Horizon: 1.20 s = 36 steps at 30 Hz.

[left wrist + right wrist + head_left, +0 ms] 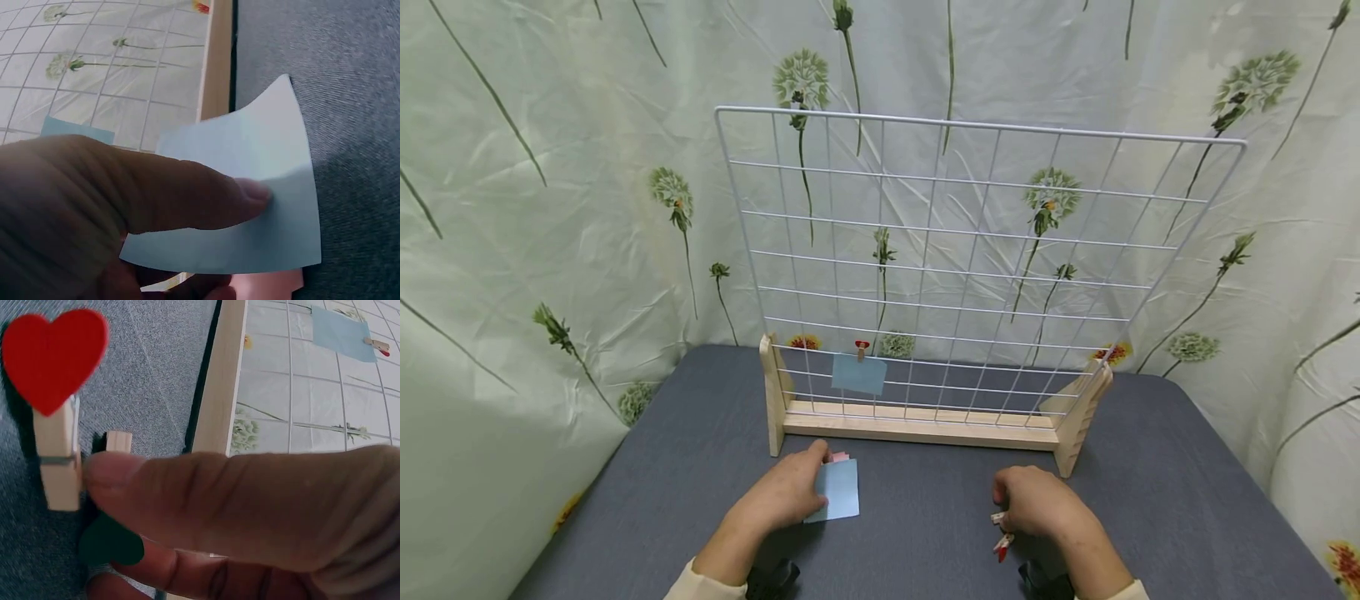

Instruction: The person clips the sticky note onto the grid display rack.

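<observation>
My left hand [786,492] pinches a light blue paper note [842,490], thumb flat on its upper face. In the left wrist view the note curves upward at one corner, and pink paper [269,285] shows beneath it. At the right, my right hand [1037,502] reaches down to the tabletop with bent fingers. Its thumb and fingers close around a small wooden clothespin with a green heart [112,540], partly hidden by the thumb. Right beside the thumb tip lies another clothespin with a red heart [56,359].
A white wire grid [955,221] stands upright behind the hands in a wooden base [917,427]. Low on its left side, a red-heart clothespin [861,348] holds a blue note [858,375]. Dark grey cloth [925,517] covers the table; a floral curtain [587,250] hangs behind.
</observation>
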Available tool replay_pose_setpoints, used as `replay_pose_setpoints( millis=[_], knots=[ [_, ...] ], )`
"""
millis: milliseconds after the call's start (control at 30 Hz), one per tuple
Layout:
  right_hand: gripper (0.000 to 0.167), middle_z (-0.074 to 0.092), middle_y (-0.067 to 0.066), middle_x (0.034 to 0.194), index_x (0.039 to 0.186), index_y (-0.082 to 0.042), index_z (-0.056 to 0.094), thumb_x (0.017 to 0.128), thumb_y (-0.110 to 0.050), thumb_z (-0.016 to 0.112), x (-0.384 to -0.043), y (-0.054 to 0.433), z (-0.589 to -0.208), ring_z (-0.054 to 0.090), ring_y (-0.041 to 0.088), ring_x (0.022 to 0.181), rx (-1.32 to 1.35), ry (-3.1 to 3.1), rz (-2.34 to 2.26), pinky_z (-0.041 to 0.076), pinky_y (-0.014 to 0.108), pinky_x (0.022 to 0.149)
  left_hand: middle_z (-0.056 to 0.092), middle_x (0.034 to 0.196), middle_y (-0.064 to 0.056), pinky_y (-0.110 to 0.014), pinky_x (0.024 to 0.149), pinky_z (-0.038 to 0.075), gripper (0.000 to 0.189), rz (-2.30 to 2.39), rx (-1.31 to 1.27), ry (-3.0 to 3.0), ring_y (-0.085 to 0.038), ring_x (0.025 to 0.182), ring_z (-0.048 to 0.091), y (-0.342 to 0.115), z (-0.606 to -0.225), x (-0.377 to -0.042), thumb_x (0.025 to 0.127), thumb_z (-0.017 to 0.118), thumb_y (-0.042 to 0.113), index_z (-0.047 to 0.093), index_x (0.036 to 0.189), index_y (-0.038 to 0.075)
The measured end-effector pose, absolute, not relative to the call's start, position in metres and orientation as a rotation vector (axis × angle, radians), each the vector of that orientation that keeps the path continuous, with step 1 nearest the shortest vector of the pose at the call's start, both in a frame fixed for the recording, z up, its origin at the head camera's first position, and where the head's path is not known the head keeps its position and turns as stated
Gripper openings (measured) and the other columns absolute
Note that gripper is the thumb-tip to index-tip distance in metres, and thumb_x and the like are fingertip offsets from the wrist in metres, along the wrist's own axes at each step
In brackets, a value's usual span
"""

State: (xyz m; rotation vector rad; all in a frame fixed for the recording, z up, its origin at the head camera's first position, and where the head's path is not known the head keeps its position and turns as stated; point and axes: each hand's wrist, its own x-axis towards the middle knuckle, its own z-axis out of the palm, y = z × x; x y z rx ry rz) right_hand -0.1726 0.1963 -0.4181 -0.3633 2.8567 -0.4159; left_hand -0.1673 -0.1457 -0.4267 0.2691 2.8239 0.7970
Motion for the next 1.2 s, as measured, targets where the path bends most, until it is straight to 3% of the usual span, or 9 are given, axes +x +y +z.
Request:
replay_pose_setpoints(
  millis=[233,400,667,900,1200],
  knots=[
    [0.031,0.059,-0.002,0.073,0.074,-0.016,0.062,0.068,-0.011,0.092,-0.173,0.195,-0.42,0.051,0.016,0.069,-0.368,2.881,-0.403,0.044,0.039,0.065,0.069,0.101,-0.014,-0.037,0.067,0.044,0.045,0.925,0.344,2.78,-0.021,0.075,0.055,-0.146,-0.422,-0.164,0.08,0.07,-0.01,0.053,0.118,0.009],
    [0.033,0.057,-0.002,0.071,0.072,-0.016,0.06,0.067,-0.006,0.091,-0.173,0.195,-0.422,0.049,0.016,0.066,-0.37,2.898,-0.399,0.043,0.038,0.063,0.069,0.11,-0.016,-0.038,0.069,0.045,0.049,0.959,0.354,2.764,-0.021,0.079,0.055,-0.145,-0.418,-0.162,0.081,0.07,-0.009,0.052,0.123,0.01],
    [0.03,0.055,-0.003,0.066,0.068,-0.016,0.058,0.073,-0.006,0.086,-0.172,0.196,-0.422,0.048,0.015,0.062,-0.373,2.915,-0.403,0.04,0.035,0.059,0.069,0.112,-0.018,-0.038,0.068,0.045,0.05,0.956,0.367,2.781,-0.021,0.079,0.056,-0.145,-0.413,-0.162,0.084,0.072,-0.005,0.051,0.128,0.01],
    [0.024,0.056,-0.005,0.067,0.07,-0.017,0.062,0.084,-0.013,0.081,-0.174,0.196,-0.419,0.049,0.012,0.063,-0.407,2.965,-0.425,0.042,0.033,0.059,0.066,0.085,-0.003,-0.032,0.061,0.045,0.048,1.025,0.434,2.797,-0.015,0.07,0.057,-0.144,-0.413,-0.163,0.088,0.074,0.0,0.055,0.132,0.009],
    [0.014,0.063,-0.011,0.071,0.081,-0.021,0.067,0.089,-0.017,0.077,-0.172,0.195,-0.408,0.052,0.004,0.064,-0.48,3.014,-0.582,0.044,0.029,0.06,0.072,0.088,0.0,-0.035,0.068,0.053,0.026,1.078,0.454,2.864,-0.01,0.079,0.064,-0.139,-0.413,-0.162,0.092,0.074,0.009,0.065,0.117,0.013]
  ],
)
